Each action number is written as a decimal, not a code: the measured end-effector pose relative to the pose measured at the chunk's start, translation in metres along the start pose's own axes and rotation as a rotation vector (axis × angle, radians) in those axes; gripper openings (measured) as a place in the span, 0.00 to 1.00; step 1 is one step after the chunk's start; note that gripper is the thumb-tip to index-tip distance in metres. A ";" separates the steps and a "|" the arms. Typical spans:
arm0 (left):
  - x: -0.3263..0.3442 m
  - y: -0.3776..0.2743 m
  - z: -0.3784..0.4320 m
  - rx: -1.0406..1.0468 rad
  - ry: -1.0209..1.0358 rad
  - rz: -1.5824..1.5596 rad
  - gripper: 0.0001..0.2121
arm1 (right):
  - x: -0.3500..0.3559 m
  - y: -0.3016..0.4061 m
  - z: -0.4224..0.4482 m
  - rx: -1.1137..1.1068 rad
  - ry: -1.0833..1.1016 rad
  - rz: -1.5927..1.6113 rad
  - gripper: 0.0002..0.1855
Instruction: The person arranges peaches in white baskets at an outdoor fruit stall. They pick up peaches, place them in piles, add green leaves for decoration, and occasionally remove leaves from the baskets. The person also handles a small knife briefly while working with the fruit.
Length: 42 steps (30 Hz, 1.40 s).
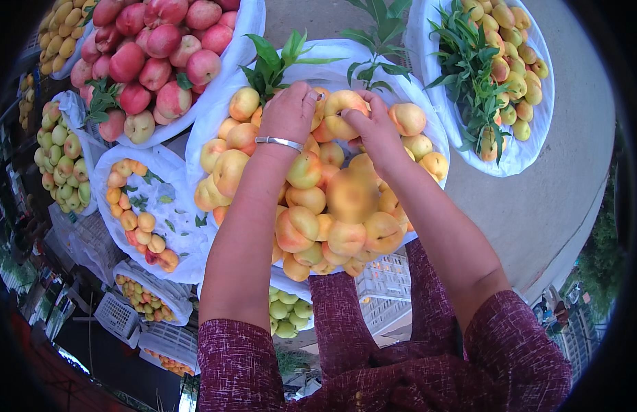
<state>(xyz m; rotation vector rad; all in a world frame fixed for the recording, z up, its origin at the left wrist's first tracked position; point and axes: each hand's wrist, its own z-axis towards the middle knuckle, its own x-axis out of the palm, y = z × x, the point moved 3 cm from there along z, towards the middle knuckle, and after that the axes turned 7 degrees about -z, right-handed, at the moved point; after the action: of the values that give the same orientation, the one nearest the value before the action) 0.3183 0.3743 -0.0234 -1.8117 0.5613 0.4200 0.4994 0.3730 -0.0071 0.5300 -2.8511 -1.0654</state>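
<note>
My right hand (377, 126) grips a yellow peach (343, 103) near the far side of a basket lined with white plastic (318, 54). Thumb and fingers sit on opposite sides of that fruit. Close by on the left is my left hand (290, 110), a silver bangle (279, 142) at its wrist. Its fingers curl downward over the fruit, and what lies under them is hidden. Yellow-orange peaches (297, 226) are heaped in the basket below both hands. Green leafy sprigs stand along the far rim, one (269, 62) behind my left hand and another (375, 46) farther right.
Left of the basket stand a basket of red nectarines (153, 67), a sparsely filled lined basket of small orange fruit (143, 221) and one of greenish fruit (63, 154). At right, a basket holds yellow fruit and leaves (509, 77). White plastic crates (382, 283) stand below.
</note>
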 end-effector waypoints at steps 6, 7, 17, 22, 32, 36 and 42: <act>-0.003 0.007 0.002 -0.083 -0.036 -0.171 0.11 | -0.012 -0.005 -0.002 0.107 0.005 0.207 0.31; -0.004 0.010 0.002 -0.099 -0.073 -0.265 0.11 | -0.013 -0.003 0.001 0.137 0.012 0.207 0.30; -0.001 0.030 0.008 -0.287 -0.281 -0.635 0.10 | 0.004 0.011 0.058 -0.347 -0.219 -0.550 0.36; -0.002 0.033 0.003 -0.239 -0.319 -0.489 0.11 | 0.020 0.004 0.067 -0.614 -0.216 -0.655 0.27; -0.011 0.020 0.019 -0.197 -0.231 -0.479 0.10 | 0.004 0.007 0.046 -0.532 -0.160 -0.546 0.18; -0.044 -0.016 0.055 -0.092 -0.227 -0.615 0.25 | 0.007 0.009 0.030 -0.414 -0.057 -0.291 0.17; -0.080 -0.061 0.038 0.205 -0.994 0.014 0.29 | -0.002 0.016 0.010 -0.464 -0.035 -0.295 0.17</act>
<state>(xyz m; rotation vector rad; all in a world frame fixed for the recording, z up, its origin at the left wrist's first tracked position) 0.2865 0.4390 0.0565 -1.1916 -0.0839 1.1277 0.4946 0.3905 -0.0042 0.9045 -2.4664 -1.7300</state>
